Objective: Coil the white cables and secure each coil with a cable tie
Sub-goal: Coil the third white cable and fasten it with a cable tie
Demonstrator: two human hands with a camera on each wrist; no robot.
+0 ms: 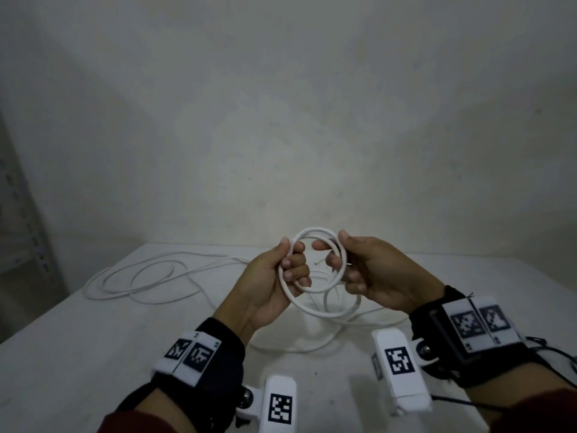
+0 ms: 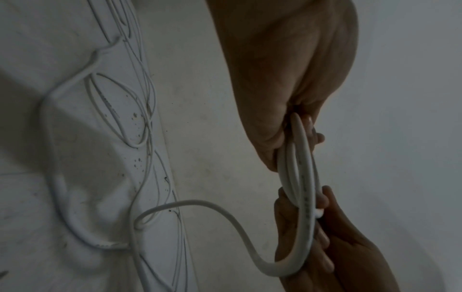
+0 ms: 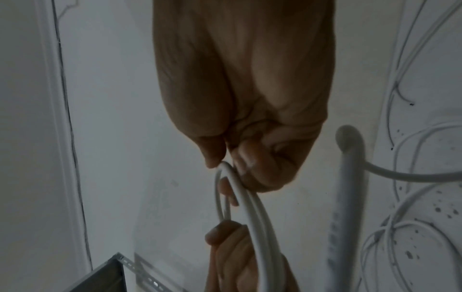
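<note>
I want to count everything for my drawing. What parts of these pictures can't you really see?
- How many loops the coil has: head view, fingers of the left hand and right hand cover parts.
- Any cable tie: none can be made out in any view.
- Loose cable ends on the table: too thin and tangled, head view.
- Metal shelf: cut off by the right wrist view's edge.

coil: the loops you hold are plain white, unpatterned.
loose cable: white too, lying at 10 o'clock from your hands.
worktop: off-white, flecked with small dark spots in your wrist views.
wall: pale grey-white, faintly mottled.
wrist straps: black, carrying white blocks printed with black-and-white square codes.
sleeves: dark red at your forearms.
shelf frame: grey metal, perforated edge.
</note>
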